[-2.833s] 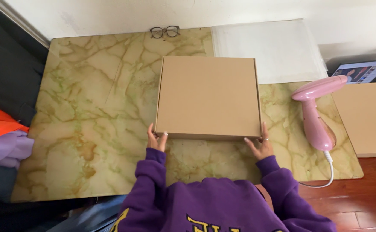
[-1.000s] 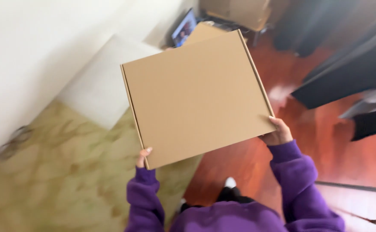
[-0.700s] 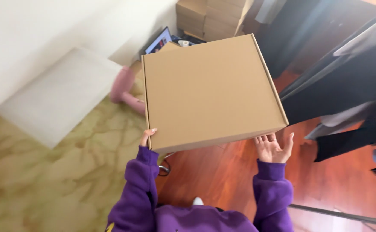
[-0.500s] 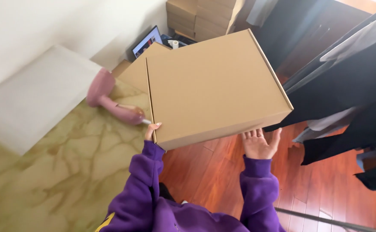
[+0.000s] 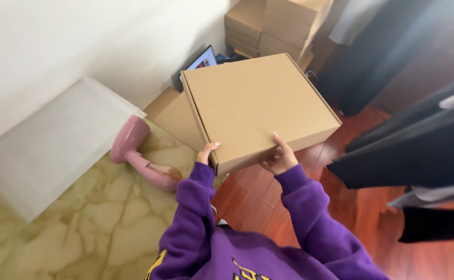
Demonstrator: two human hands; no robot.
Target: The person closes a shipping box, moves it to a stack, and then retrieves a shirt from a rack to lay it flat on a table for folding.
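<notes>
Box in my hands: a flat, square, plain brown cardboard box (image 5: 258,106), closed, tilted so its far-left corner sits higher; I hold it in the air over the table's right edge and the red wooden floor (image 5: 351,207).
My left hand (image 5: 206,154): at the box's near-left corner, fingers curled up against the side wall, gripping the edge.
My right hand (image 5: 278,158): under the near edge, further right, thumb up on the near side wall and the rest of the fingers beneath, closed on the box.
Second flat box (image 5: 177,116): same brown card, lying on the table just behind and below the one I hold, partly hidden by it.
Stacked cartons (image 5: 273,23): brown cardboard boxes piled far, by the wall.
White padded sheet (image 5: 50,142): large, pale rectangle lying on the table's left side against the wall.
Pink handheld appliance (image 5: 138,155): lying on the marble-patterned table (image 5: 81,233), left of my left hand, near it but apart.
Screen (image 5: 201,61): small, lit, standing tilted behind the boxes.
Dark garments (image 5: 418,155): hanging at the right.
</notes>
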